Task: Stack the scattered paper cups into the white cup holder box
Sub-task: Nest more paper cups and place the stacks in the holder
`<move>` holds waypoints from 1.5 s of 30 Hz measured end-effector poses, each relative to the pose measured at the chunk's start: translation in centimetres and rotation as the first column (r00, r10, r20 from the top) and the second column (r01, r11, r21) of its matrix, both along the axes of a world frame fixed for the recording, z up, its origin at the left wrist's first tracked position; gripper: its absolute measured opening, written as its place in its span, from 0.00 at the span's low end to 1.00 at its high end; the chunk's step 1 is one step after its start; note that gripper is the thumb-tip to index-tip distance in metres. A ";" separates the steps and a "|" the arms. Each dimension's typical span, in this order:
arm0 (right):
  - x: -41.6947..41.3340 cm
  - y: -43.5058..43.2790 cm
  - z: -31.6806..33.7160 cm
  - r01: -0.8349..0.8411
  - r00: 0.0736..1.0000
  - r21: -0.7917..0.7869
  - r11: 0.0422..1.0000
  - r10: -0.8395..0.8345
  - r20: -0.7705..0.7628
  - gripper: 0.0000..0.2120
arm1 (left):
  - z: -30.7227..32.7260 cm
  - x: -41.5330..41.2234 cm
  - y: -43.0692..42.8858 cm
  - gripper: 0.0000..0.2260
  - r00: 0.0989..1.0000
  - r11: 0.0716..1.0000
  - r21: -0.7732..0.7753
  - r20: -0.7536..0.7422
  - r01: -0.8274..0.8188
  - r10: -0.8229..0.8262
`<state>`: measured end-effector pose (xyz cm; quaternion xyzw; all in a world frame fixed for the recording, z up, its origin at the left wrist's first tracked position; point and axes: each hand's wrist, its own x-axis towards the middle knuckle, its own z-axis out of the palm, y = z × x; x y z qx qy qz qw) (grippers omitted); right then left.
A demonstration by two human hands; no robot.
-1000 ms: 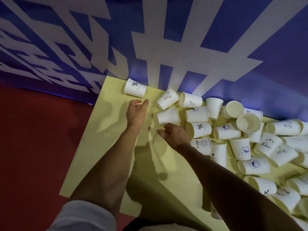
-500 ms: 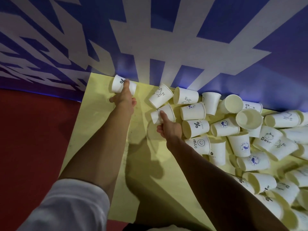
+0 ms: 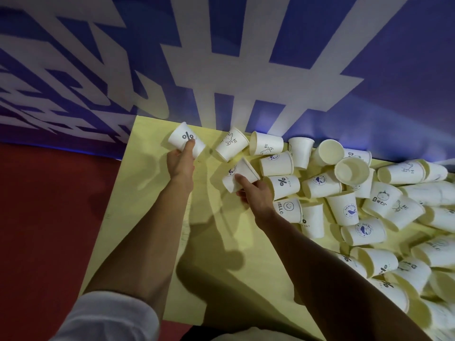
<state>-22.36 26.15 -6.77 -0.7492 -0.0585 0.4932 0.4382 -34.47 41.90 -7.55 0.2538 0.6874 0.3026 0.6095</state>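
A white paper cup printed with a percent sign (image 3: 182,139) is gripped by the left hand (image 3: 181,162) at the far left edge of the scatter, with the thumb laid across its side and the fingers curled beneath, so that it can be lifted off the pale yellow table (image 3: 152,217). A white paper cup bearing a round blue emblem (image 3: 242,172) is grasped by the right hand (image 3: 257,196), tilted with its rim up and to the right; it seems to be held that way so that one cup can be nested into the other. The pair were probably chosen because they lie nearest and apart from the rest. To the right, a dense heap of white paper cups (image 3: 344,210) is spread over the table, most on their sides and touching or overlapping. Two cups (image 3: 352,171) in the heap are turned with their mouths towards the camera, and nothing is seen inside them. No cup in the heap can be made out as nested in another. The white cup holder box is not in view, so its contents cannot be told. The task is judged to be at an early stage of gathering. A blue and white patterned banner (image 3: 246,70) stands behind the table, and a red floor (image 3: 49,217) lies to its left.
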 end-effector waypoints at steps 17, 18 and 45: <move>2.4 -12.1 6.7 0.004 0.998 0.171 0.985 -0.015 0.061 0.17 | 5.9 3.2 -17.2 0.18 0.886 0.909 0.072 0.204 0.410 -0.416; 2.5 -12.7 6.7 -0.006 0.996 0.139 0.990 -0.005 0.083 0.17 | 5.6 3.3 -18.0 0.18 0.897 0.921 0.065 0.207 0.385 -0.390; -0.4 -9.3 4.3 -0.195 0.965 0.006 0.981 0.191 0.181 0.23 | 2.8 -4.6 -16.2 0.13 0.928 0.926 0.069 0.005 0.371 -0.372</move>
